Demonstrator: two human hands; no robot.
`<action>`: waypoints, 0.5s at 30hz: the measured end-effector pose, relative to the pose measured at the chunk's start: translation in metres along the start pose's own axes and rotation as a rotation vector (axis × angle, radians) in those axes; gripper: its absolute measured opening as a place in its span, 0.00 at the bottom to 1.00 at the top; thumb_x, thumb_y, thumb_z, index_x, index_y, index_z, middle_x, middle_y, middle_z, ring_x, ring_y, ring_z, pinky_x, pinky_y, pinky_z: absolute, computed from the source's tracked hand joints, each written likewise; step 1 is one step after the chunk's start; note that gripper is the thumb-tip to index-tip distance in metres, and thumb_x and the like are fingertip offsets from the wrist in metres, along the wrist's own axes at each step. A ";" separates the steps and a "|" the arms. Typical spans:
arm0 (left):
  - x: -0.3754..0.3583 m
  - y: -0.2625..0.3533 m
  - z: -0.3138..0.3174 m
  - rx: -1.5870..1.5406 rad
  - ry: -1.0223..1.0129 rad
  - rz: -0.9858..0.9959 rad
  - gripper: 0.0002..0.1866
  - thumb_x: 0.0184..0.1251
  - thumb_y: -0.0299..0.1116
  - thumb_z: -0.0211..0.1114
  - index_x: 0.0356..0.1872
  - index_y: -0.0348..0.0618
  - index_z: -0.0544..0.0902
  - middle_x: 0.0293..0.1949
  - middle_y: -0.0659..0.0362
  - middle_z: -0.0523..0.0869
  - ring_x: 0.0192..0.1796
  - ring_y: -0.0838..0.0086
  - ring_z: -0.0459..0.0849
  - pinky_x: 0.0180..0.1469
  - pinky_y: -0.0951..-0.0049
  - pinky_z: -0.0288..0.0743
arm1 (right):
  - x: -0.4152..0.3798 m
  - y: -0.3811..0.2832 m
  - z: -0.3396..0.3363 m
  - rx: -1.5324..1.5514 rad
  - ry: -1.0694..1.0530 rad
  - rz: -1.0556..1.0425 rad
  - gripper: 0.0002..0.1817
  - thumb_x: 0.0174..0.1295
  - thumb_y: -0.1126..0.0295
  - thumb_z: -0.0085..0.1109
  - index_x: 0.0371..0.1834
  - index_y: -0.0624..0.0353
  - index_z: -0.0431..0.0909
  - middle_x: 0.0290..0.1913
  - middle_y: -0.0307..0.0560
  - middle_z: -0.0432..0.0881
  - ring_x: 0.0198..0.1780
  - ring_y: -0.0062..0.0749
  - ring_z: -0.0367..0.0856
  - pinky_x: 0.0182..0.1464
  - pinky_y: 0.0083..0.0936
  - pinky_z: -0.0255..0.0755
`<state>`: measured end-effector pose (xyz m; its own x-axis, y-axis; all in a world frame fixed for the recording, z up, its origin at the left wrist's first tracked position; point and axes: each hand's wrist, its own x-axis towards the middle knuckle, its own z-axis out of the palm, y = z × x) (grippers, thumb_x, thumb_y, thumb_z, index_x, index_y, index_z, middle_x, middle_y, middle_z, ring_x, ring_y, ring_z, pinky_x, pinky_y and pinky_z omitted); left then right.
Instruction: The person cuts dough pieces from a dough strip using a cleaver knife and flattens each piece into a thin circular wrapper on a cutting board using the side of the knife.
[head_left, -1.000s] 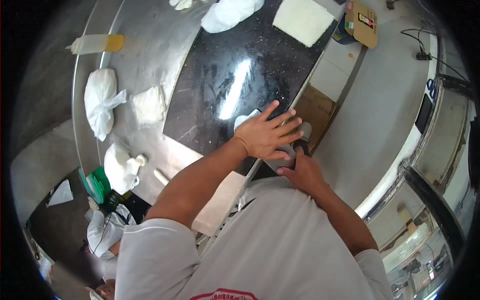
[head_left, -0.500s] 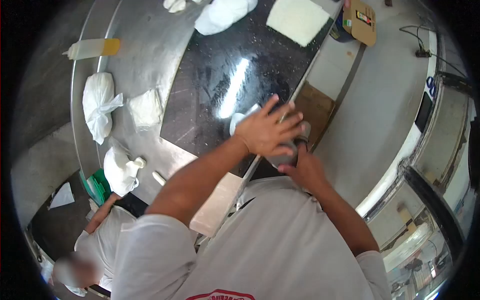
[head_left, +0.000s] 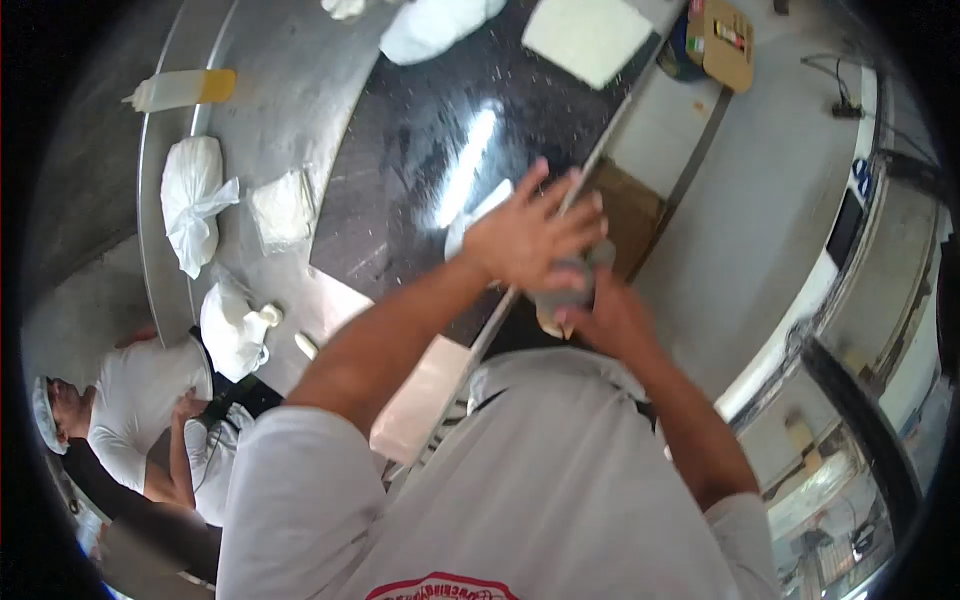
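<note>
**Hands bunched tighter at the counter's edge**

Grey container (head_left: pixel 562 290) sits at the near edge of the black counter (head_left: pixel 420 150), pinched from below by the right hand (head_left: pixel 610 315), fingers curled around its base. Left hand (head_left: pixel 525 240) lies over its top, fingers spread flat, lifted slightly compared with a second ago, when it pressed lower on the slab. White cloth (head_left: pixel 470 222) under the left palm now shows more of itself, shifted up the counter. Suggests wiping or sweeping toward the container is well under way.

Container mostly covered by both hands; contents cannot be told. Right fingertips hidden beneath it. Farther out: white bags (head_left: pixel 195 200) and a squeeze bottle (head_left: pixel 180 90) on the steel table (head_left: pixel 270 90), blurred. Another person (head_left: pixel 130 410) at lower left, partly cut off.
</note>
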<state>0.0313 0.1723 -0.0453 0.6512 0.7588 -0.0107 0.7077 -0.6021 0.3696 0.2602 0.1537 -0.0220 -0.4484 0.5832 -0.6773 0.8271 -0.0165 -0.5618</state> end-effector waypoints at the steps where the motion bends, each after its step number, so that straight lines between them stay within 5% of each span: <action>1: 0.009 -0.012 -0.006 0.073 0.036 -0.037 0.40 0.68 0.72 0.56 0.74 0.62 0.75 0.76 0.57 0.72 0.82 0.51 0.61 0.81 0.35 0.45 | 0.009 -0.016 -0.025 -0.025 -0.046 0.012 0.37 0.57 0.52 0.75 0.61 0.68 0.73 0.50 0.71 0.86 0.54 0.64 0.86 0.58 0.52 0.78; 6: 0.029 -0.059 -0.033 0.233 0.160 -0.135 0.39 0.69 0.70 0.57 0.75 0.60 0.74 0.77 0.51 0.70 0.81 0.50 0.61 0.79 0.34 0.48 | 0.051 -0.030 -0.056 -0.089 0.063 -0.183 0.36 0.55 0.53 0.76 0.59 0.67 0.73 0.47 0.71 0.86 0.53 0.64 0.86 0.54 0.51 0.78; 10: -0.014 -0.026 -0.015 0.125 0.003 -0.201 0.42 0.68 0.73 0.54 0.78 0.64 0.70 0.81 0.51 0.64 0.83 0.46 0.55 0.81 0.32 0.43 | 0.032 -0.005 0.004 0.366 -0.101 -0.268 0.36 0.59 0.56 0.75 0.65 0.66 0.74 0.56 0.65 0.85 0.60 0.53 0.86 0.60 0.45 0.77; 13: -0.025 0.004 0.006 0.052 0.049 -0.160 0.43 0.66 0.77 0.51 0.75 0.62 0.74 0.80 0.52 0.65 0.84 0.49 0.54 0.81 0.30 0.40 | 0.029 0.005 0.020 0.018 0.326 -0.627 0.35 0.59 0.54 0.75 0.62 0.67 0.76 0.55 0.67 0.85 0.58 0.54 0.86 0.59 0.46 0.77; 15: -0.010 0.000 0.003 0.086 0.039 -0.148 0.42 0.67 0.77 0.52 0.75 0.63 0.74 0.80 0.53 0.66 0.84 0.50 0.56 0.81 0.32 0.40 | 0.011 -0.012 -0.014 0.081 -0.075 -0.094 0.34 0.58 0.54 0.76 0.60 0.68 0.76 0.53 0.68 0.85 0.56 0.57 0.86 0.58 0.47 0.77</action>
<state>0.0256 0.1638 -0.0481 0.5285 0.8487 -0.0227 0.8169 -0.5011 0.2855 0.2501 0.1719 -0.0160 -0.5497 0.5226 -0.6517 0.7512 -0.0320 -0.6593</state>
